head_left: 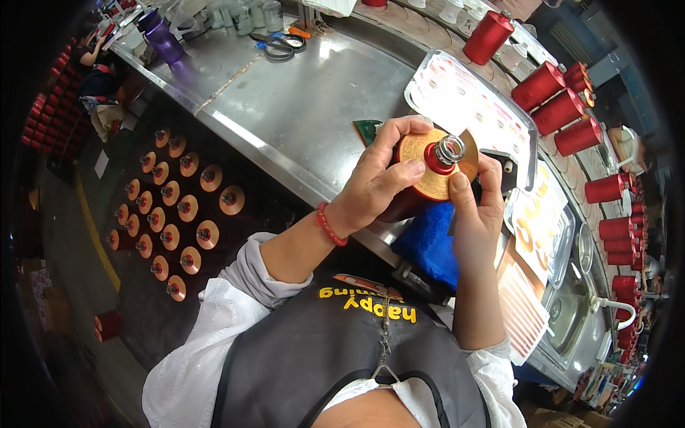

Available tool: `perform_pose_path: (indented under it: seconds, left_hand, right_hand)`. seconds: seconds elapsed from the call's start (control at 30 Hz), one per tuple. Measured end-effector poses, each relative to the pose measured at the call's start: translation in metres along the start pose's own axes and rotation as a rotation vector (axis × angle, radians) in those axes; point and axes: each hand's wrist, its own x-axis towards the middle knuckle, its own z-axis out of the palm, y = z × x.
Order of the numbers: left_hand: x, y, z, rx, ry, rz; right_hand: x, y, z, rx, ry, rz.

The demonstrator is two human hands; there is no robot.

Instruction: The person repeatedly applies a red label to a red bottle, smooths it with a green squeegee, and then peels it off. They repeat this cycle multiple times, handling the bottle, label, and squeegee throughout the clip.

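Note:
A red bottle [412, 200] with a clear glass neck is held between my hands, above the near edge of the metal bench. Around its shoulder lies a gold ring label [417, 151], and one gold flap [468, 151] stands up at the right of the neck. My left hand [374, 175] wraps the bottle's left side, thumb on the gold ring. On the right, my right hand [479, 210] has its thumb on the label's edge and its fingers behind the flap. A dark green corner [367, 131] of something pokes out behind my left hand.
Several gold-topped red bottles [170, 192] stand at the lower left. On the bench [321, 93] are black scissors [284, 46], a purple bottle [161, 39], a label-covered tray [464, 96] and a blue cloth [432, 242]. A conveyor with red bottles [559, 110] curves along the right; a sink [569, 321] is nearer.

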Motion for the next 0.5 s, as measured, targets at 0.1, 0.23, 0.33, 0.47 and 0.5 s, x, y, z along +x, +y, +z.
perform_pose_path:
  seconds: [0.1, 0.23, 0.33, 0.47, 0.5]
  left_hand:
    - [0.000, -0.001, -0.001, -0.044, -0.017, -0.010]
    - [0.005, -0.004, -0.007, -0.126, -0.101, -0.037]
    - [0.016, -0.001, -0.017, -0.139, -0.184, -0.087]
    - [-0.007, -0.007, 0.005, 0.283, 0.010, 0.136]
    - [-0.007, -0.009, 0.013, 0.387, 0.069, 0.195]
  right_hand:
    - [0.002, 0.001, -0.004, 0.069, -0.037, 0.083]
    - [0.010, 0.005, -0.010, 0.310, -0.084, 0.225]
    - [0.009, 0.002, -0.009, 0.349, -0.062, 0.238]
    - [0.007, 0.004, -0.010, 0.321, -0.063, 0.187]
    - [0.009, 0.003, -0.009, 0.321, -0.056, 0.178]
